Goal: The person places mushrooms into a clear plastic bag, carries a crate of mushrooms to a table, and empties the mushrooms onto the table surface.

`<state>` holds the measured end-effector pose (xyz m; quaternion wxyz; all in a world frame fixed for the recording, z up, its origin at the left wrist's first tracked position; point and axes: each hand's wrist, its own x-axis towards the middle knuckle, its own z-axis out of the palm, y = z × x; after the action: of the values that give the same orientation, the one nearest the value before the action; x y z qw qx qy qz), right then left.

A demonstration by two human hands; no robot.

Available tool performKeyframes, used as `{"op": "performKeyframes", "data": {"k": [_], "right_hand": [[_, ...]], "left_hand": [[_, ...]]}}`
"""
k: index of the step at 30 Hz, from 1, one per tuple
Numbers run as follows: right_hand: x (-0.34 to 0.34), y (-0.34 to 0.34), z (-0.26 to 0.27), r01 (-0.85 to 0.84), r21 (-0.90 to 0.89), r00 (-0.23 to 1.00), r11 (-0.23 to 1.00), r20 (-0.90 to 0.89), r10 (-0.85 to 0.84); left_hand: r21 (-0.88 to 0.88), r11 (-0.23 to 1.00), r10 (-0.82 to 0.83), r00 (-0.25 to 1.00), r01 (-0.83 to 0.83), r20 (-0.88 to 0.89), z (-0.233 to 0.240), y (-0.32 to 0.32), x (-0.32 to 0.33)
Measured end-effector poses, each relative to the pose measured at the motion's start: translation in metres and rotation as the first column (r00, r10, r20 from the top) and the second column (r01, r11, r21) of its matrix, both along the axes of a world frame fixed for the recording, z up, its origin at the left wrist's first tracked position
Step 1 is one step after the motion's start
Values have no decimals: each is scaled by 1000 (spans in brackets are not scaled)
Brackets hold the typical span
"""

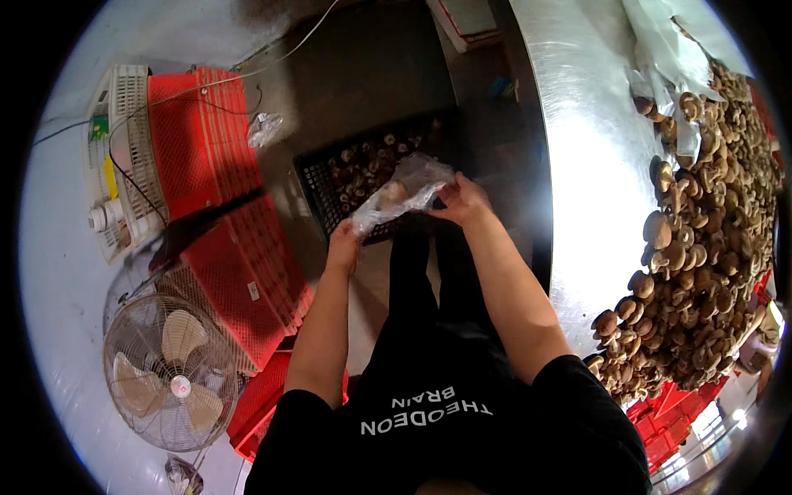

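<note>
A clear plastic bag is stretched between my two hands, with something pale brown, perhaps a mushroom, showing in or through it. My left hand grips the bag's lower left end. At the upper right end, my right hand pinches the film between thumb and fingers. Below the bag, a black plastic crate on the floor holds many mushrooms; the bag and my hands hide part of it.
A metal table at the right bears a large heap of shiitake-like mushrooms and plastic bags. Stacked red crates, a white basket and a caged fan stand at the left. A crumpled plastic bag lies beside the crates.
</note>
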<state>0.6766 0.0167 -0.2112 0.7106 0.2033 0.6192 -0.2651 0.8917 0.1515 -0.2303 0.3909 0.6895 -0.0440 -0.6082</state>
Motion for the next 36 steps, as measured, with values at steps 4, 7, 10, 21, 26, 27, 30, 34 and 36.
{"op": "performKeyframes", "data": {"k": [4, 7, 10, 21, 26, 27, 30, 34, 36], "right_hand": [[-8, 7, -13, 74, 36, 993, 997, -97, -70], [-14, 22, -29, -310, -204, 916, 929, -327, 234], [-14, 21, -24, -333, -172, 889, 927, -385, 248], [-7, 9, 42, -416, -438, 898, 797, -334, 286], [2, 23, 121, -211, -488, 948, 847, 108, 298], [7, 29, 139, -265, -517, 936, 814, 66, 346], [17, 50, 183, -454, -632, 847, 628, -87, 525], [-4, 67, 240, -491, -839, 739, 233, -260, 622], [-39, 69, 252, -443, -887, 612, 132, -191, 768]], "left_hand": [[-48, 996, 75, 992, -70, 98, 6, -15, 0], [-210, 973, 151, 957, -99, 249, -5, -27, 8], [-287, 942, 252, 935, -176, 251, -11, -40, 12], [-285, 952, 112, 994, -110, -9, 67, -57, 1], [-257, 912, -378, 896, 319, -231, 108, -48, -27], [-274, 897, -412, 881, 347, -234, 116, -46, -35], [-309, 878, -439, 872, 365, -217, 138, -44, -47], [-316, 917, -345, 880, 242, -327, 205, -66, -57], [-348, 920, -292, 906, 178, -308, 220, -71, -52]]}}
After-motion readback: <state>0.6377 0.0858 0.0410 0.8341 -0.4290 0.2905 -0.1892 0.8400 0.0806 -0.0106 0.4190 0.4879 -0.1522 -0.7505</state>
